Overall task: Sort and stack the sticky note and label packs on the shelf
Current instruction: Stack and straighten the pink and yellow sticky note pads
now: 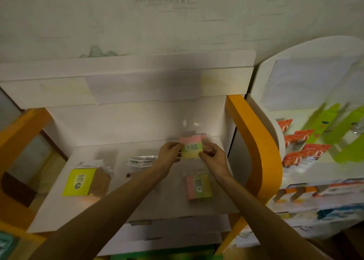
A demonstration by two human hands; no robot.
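I am looking down at a white shelf board [59, 210] framed by curved orange side panels [254, 141], and both my bare forearms reach out over it. Between my hands I hold a small pack of sticky notes striped pink, green and yellow in a clear wrapper [191, 147], raised above the back right part of the shelf board. My left hand [169, 153] pinches the pack's left edge and my right hand [212, 157] pinches its right edge, so each grip is clamped on the pack. I judge I hold it by both sides to keep it level and turn its printed face up, where the number 2209 shows, before setting it down.

A matching striped pack with the same number [199, 189] lies flat on the shelf board, nearer to me than the held one and just under my right forearm. That looks like the pile this pack belongs on, since like goes with like.

At the left end of the shelf board stands a row of yellow-fronted packs marked 2207 with brown sides [86, 181], already gathered together. Between that row and my left hand lie some white packets with dark print [142, 161], too blurred to read; they may be the labels.

To the right of the shelf board, beyond the orange panel, a neighbouring white display holds orange-topped tubes [295, 147] and green packaging [334, 133].
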